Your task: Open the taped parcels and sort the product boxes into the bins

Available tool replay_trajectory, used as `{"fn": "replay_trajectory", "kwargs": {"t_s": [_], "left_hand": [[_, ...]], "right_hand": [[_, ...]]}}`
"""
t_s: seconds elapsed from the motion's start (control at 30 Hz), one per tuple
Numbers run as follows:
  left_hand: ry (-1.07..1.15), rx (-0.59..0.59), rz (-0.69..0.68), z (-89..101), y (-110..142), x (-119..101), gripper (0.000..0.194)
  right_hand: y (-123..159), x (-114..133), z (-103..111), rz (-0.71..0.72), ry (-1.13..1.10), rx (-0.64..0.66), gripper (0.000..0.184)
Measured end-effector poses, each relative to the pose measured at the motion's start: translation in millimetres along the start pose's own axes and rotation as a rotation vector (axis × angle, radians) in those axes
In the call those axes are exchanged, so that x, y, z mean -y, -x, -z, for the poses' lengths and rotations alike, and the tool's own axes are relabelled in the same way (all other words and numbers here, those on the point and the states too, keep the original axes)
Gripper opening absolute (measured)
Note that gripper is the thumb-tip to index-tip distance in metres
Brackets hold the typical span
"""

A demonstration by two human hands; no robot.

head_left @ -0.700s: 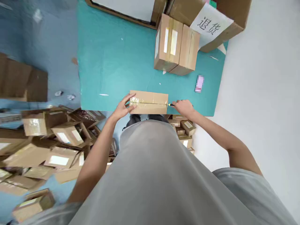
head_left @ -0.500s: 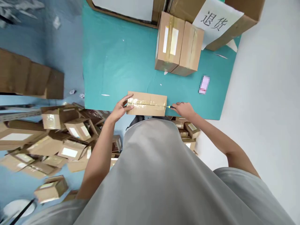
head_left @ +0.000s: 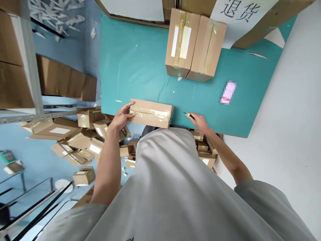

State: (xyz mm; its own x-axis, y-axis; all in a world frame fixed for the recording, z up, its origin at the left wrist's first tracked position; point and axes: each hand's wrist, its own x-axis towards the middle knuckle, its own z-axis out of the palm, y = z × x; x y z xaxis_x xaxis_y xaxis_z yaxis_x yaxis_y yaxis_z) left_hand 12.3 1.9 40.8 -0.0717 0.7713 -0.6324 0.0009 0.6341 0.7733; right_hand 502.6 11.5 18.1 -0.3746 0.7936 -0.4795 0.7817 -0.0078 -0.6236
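Observation:
A taped cardboard box (head_left: 151, 113) lies at the near edge of the teal table (head_left: 135, 70). My left hand (head_left: 122, 116) grips its left end, fingers curled over the top and side. My right hand (head_left: 200, 121) rests on the table a short way right of the box, closed round a small cutter (head_left: 188, 114) with a yellow and black tip that points toward the box. The tip is apart from the box.
Two taped boxes (head_left: 194, 43) stand side by side at the table's far side, beside a larger carton with a white paper sign (head_left: 240, 13). A pink slip (head_left: 227, 92) lies at the right. Several small boxes (head_left: 75, 134) are piled on the floor at left and under the table's right.
The cutter tip was at the box's right end; my right hand has now drawn away to the right. The left end of the box has shifted slightly left and turned a little.

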Motion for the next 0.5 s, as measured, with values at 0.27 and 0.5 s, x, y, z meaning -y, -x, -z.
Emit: {"fn": "replay_trajectory", "kwargs": {"t_s": [0.27,0.5], "left_hand": [[0.043,0.011,0.103,27.6,-14,-5,0.085],[0.074,-0.011,0.076,61.6,-20,4,0.079]], "right_hand": [[-45,46,-46,-0.307,-0.776,-0.106,0.056],[-56,99,-65,-0.377,-0.911,0.033,0.058]]}}
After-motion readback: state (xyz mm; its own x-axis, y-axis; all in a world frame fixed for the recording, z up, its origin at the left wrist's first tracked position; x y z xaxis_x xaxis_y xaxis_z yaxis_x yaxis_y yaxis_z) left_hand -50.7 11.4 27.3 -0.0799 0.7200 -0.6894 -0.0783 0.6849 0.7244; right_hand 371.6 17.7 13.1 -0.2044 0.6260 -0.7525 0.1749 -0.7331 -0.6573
